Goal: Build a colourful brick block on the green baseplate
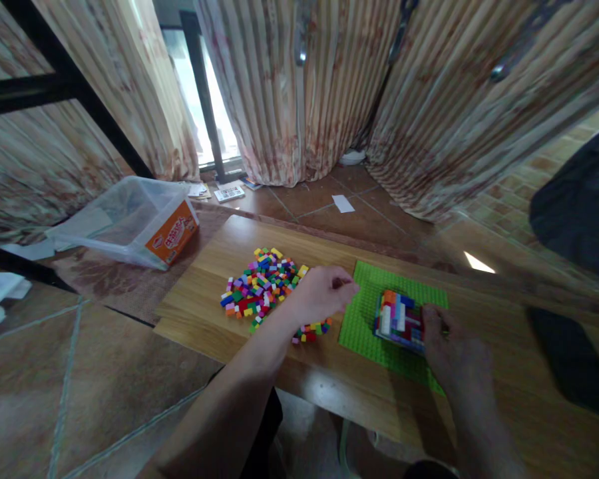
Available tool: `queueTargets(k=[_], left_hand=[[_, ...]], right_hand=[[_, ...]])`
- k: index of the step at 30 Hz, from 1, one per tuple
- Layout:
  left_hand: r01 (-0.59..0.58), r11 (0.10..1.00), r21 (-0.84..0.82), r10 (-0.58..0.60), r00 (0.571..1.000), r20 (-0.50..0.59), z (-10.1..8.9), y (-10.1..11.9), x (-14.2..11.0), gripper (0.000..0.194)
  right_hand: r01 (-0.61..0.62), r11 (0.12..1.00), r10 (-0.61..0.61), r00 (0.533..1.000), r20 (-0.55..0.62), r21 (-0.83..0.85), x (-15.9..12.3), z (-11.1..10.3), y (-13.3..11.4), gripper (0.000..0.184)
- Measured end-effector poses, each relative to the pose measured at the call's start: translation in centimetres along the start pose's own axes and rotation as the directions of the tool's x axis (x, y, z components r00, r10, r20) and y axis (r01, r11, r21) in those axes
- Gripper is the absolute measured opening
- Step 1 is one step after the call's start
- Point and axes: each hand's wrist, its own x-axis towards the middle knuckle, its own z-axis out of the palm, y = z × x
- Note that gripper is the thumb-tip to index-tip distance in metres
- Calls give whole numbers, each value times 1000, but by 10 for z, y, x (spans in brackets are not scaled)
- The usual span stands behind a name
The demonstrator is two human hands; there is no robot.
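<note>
A low, multicoloured toy-brick structure (398,319) sits on a green studded baseplate (362,313). My right hand (446,339) is at the structure's right side, its bent fingers against that edge; the fingertips are partly hidden. My left hand (324,291) hovers between the loose bricks and the baseplate's left edge. Its fingers are curled in toward the thumb, and anything between them is too small to make out. Under and beyond the left wrist lies a pile of small loose toy bricks (262,283) in many colours.
The wooden table (199,279) carries everything, with a dark flat phone-like object (572,359) at its right. A clear plastic bin (130,219) with an orange label stands on the floor at the left. Papers (229,192) lie on the floor near the curtains (299,100).
</note>
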Motion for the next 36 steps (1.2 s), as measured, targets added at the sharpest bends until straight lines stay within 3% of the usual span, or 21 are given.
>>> queueTargets(k=[3,5,7,10,14,21,26,32,36], left_hand=[[11,994,-112,-44,954,-298,-21,-11,8,19],[13,986,-168,-89,888,-451,-32,-16,11,16],[8,976,-218,-127,835,-536,-42,-20,12,13],[8,974,-224,-138,808,-572,-50,-25,11,13],[35,997,-70,-70,796,-602,-54,-30,7,15],[72,997,20,-46,802,-596,-59,-29,8,21],[62,998,5,-47,804,-593,-61,-34,9,20],[63,998,18,-41,817,-575,-60,-32,11,19],[54,999,1,-44,825,-564,-59,-29,10,19]], right_hand=[[52,999,-51,987,-156,3,-2,-1,-7,49],[161,984,-130,940,-316,72,-5,-2,-20,44],[341,924,-244,874,-421,173,-10,1,-40,38],[598,745,-473,786,-397,295,-21,10,-78,29],[685,665,-639,728,-248,297,-31,29,-121,29],[696,662,-703,705,-93,279,-25,52,-140,31],[669,676,-687,724,-63,308,-26,58,-141,24],[648,678,-677,734,-48,346,-29,52,-143,13],[584,693,-613,786,-79,423,-31,38,-140,10]])
